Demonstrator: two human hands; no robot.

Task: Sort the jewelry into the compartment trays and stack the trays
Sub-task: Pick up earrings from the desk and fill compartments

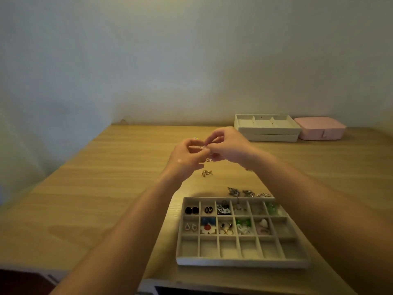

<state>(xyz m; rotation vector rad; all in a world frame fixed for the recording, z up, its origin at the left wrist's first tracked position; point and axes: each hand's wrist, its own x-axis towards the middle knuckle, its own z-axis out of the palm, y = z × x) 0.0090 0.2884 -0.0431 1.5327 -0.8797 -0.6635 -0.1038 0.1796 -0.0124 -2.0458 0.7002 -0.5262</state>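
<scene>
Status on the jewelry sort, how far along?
Done: far two rows of the beige compartment tray mostly filled. In hand: left hand and right hand pinch one small piece. Left: loose metal pieces on the wooden table, near row empty, tray unstacked.

Dim, perhaps whitish wall (148,50); wooden table (95,188)

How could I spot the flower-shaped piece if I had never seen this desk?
On the wooden table, find the near tray with many small squares. Look in its middle row, second square from the left. The flower is the only white, petalled piece with a red centre.
</scene>
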